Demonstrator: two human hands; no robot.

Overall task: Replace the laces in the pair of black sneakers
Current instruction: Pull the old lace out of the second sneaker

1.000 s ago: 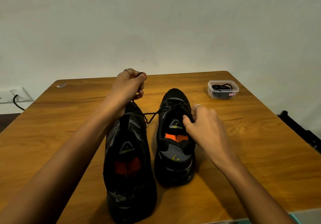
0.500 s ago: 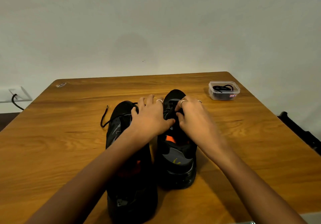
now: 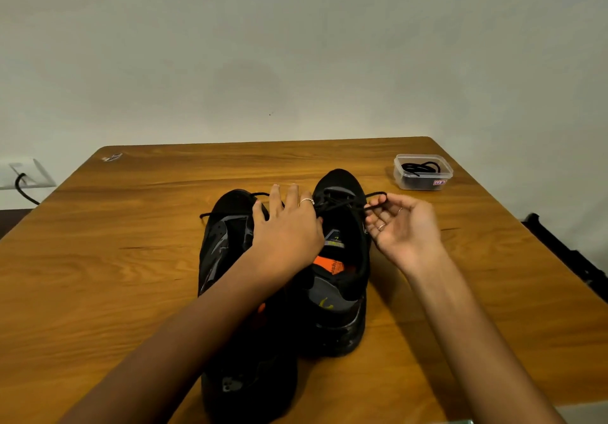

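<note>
Both forearms are reaching forward from the near edge. The left hand [image 3: 285,226] is lying palm down with fingers straight and spread. The right hand [image 3: 403,226] is turning palm up, its fingertips [image 3: 370,210] pinching together.
</note>
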